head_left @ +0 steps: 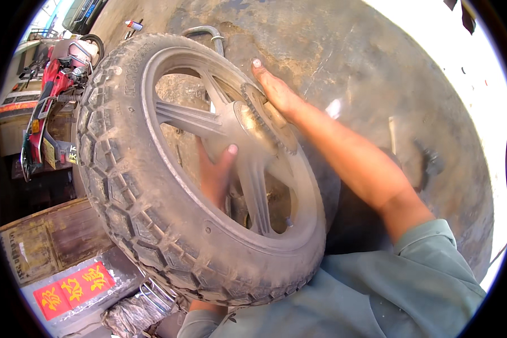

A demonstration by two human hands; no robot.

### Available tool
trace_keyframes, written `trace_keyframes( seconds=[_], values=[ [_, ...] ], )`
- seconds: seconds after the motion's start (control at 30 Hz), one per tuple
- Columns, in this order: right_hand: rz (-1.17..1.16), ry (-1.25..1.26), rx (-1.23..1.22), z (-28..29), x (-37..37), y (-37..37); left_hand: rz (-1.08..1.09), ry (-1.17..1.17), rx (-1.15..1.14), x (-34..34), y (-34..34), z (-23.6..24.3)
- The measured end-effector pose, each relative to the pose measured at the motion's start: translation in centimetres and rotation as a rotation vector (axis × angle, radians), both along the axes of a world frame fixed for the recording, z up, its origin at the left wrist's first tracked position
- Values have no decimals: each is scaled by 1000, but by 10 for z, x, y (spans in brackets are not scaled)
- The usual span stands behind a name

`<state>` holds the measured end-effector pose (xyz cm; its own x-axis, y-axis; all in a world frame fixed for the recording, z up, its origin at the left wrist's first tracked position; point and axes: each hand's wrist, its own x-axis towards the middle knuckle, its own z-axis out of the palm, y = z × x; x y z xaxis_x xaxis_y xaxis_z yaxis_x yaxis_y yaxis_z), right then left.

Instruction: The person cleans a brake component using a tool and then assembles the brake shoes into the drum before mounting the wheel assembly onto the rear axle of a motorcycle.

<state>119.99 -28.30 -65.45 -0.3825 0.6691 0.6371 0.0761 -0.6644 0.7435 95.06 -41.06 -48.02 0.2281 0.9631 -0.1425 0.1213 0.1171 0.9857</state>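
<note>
A motorcycle wheel [183,118] with a knobbly, dusty tyre [115,186] stands tilted in front of my body. It has a grey spoked rim, and a toothed sprocket [265,121] sits on the hub's right side. My left hand [213,177] shows through a gap between the spokes, its thumb resting on the hub and its other fingers hidden behind the casting. From the right, my right hand [277,93] lies along the wheel's upper side by the sprocket. One digit of it points up and away; the other fingers are mostly hidden.
A red motorcycle [49,90] is parked at the far left. Nearer stand a worn wooden cabinet [56,236] and a grey box bearing a red paper strip [73,290]. Beyond the wheel are a bent metal tube [205,31] and a small tube [133,25] on the stained concrete floor [343,50].
</note>
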Motion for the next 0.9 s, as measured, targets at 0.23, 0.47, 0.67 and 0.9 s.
trace_keyframes(
  seconds=[0.23,0.47,0.67,0.9],
  values=[
    [-1183,-2740,306,109,-13,-62,6,13,-61,-10,-7,14],
    [-945,-2761,221,145,2,-68,63,-6,-18,6,-14,23],
    [-1259,-2818,388,139,-38,-74,-30,-52,18,-8,-14,17],
    [-1168,-2793,270,120,-12,-63,26,-19,-24,-17,-2,4]
  ],
)
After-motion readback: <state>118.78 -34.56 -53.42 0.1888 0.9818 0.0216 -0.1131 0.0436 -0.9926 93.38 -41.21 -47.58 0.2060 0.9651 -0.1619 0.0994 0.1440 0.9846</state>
